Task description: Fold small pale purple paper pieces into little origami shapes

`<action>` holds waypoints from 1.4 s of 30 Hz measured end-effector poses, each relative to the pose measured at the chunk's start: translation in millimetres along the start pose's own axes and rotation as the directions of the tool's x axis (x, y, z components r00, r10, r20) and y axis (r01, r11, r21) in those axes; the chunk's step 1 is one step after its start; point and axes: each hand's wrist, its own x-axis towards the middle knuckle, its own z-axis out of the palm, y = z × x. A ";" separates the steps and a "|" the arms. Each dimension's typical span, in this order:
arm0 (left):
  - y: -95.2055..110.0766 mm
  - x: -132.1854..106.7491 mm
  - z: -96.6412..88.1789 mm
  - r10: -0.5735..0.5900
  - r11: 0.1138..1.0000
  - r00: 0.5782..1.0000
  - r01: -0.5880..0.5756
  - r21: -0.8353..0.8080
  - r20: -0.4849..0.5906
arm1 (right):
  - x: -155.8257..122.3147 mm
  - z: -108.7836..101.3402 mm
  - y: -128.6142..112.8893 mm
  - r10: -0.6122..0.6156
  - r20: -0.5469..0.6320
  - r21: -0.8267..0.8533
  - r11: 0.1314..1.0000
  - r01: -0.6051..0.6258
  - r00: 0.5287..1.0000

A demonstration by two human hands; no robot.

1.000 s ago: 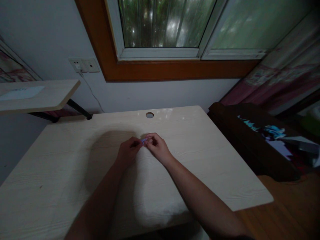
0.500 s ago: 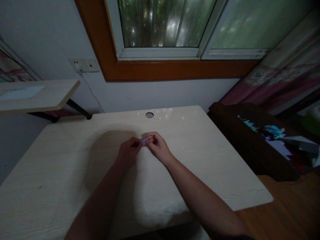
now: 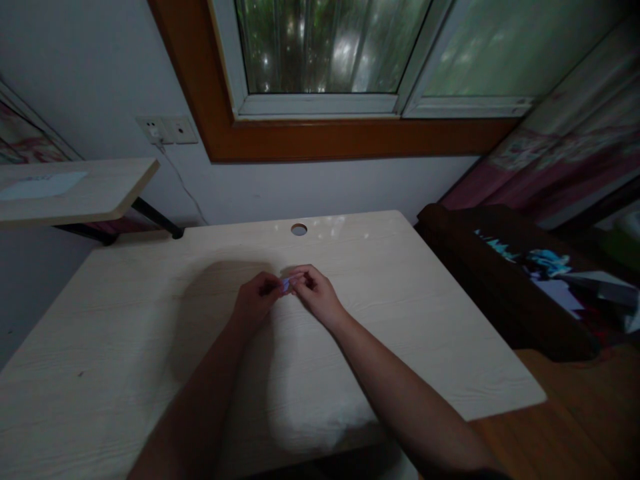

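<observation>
Between my two hands is a small, pale purple piece point(image 3: 287, 285), thin and mostly covered by fingers; its kind is too small to make out. My left hand point(image 3: 254, 298) pinches its left end with thumb and forefinger. On the other side, my right hand point(image 3: 314, 291) has its fingers closed on the right end. Both hands are close together just above or on the light wooden desk point(image 3: 400, 320), short of the round cable hole point(image 3: 299, 230).
A raised shelf point(image 3: 115, 193) with a paper point(image 3: 45, 185) stands at the left on black legs. Behind the desk are a wall socket point(image 3: 167, 131) with a cable and a window. To the right, a dark brown piece of furniture point(image 3: 465, 267) bears several items.
The purple piece has turned slightly and shows a broader face between my fingers. My hands have shifted only a little.
</observation>
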 end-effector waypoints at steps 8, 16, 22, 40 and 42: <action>3.6 -0.4 -0.8 0.024 0.997 0.999 -0.022 -0.073 0.029 | -0.2 1.4 -4.6 -0.026 0.003 -0.145 0.989 0.026 1.000; 8.0 -0.3 -0.4 0.024 0.991 0.999 -0.019 -0.130 0.035 | -0.7 -0.1 -11.1 -0.110 0.032 -0.208 0.971 0.114 0.993; 3.3 0.3 0.1 0.003 0.983 0.999 0.005 -0.185 0.043 | 0.8 -0.3 -17.9 -0.224 0.097 -0.277 0.930 0.243 0.970; 8.7 -0.7 -1.5 0.046 0.998 0.999 -0.047 0.048 0.014 | -1.4 3.7 -18.7 -0.284 0.193 -0.373 0.864 0.338 0.939; 10.0 -1.0 -1.5 0.051 0.996 0.999 -0.052 0.075 0.011 | -1.2 3.9 -17.5 -0.276 0.188 -0.374 0.868 0.328 0.943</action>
